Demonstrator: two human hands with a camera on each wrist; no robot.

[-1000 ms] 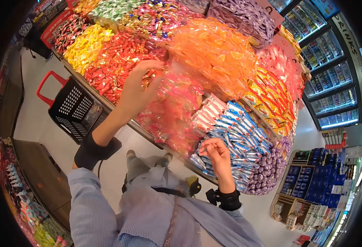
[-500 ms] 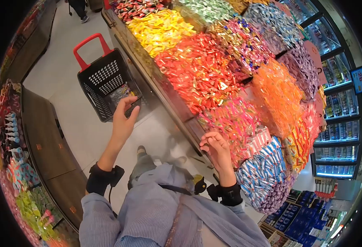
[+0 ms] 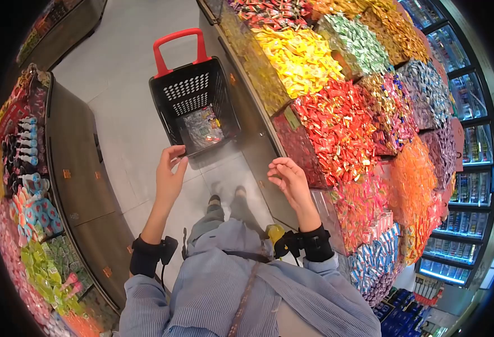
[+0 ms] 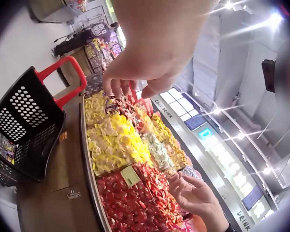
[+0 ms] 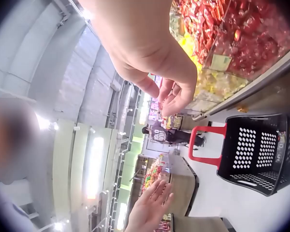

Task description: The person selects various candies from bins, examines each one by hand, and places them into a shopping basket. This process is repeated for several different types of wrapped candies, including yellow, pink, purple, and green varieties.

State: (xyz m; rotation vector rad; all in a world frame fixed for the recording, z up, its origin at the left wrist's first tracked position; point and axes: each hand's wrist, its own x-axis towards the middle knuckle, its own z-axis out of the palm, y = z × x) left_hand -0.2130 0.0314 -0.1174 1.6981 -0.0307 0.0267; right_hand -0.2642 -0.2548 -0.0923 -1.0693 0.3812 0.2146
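Observation:
My left hand [image 3: 170,177] hangs in the air just before a black shopping basket [image 3: 161,106], its fingertips overlapping the basket's near edge in the head view. Its fingers are loosely bent with nothing between them. To the right, my right hand [image 3: 293,184] hovers beside the candy stand, fingers relaxed and holding nothing. The basket has a raised red handle [image 3: 182,38] and perforated sides. Some shiny clear packets [image 3: 203,124] lie at its bottom. Red-wrapped candies [image 3: 337,129] are heaped in the bin nearest my right hand.
Yellow candies [image 3: 297,59], orange candies [image 3: 414,177] and blue-striped packets [image 3: 373,255] fill other bins on the right. A wooden display [image 3: 84,174] borders the aisle on the left. Farther down the aisle stands a person [image 5: 164,134] in dark clothes. Drink fridges [image 3: 471,135] line the far right.
The head view has swung left, bringing the basket to the upper middle. My left hand, earlier over the candy heap, is now low before the basket. The right hand keeps its relaxed shape.

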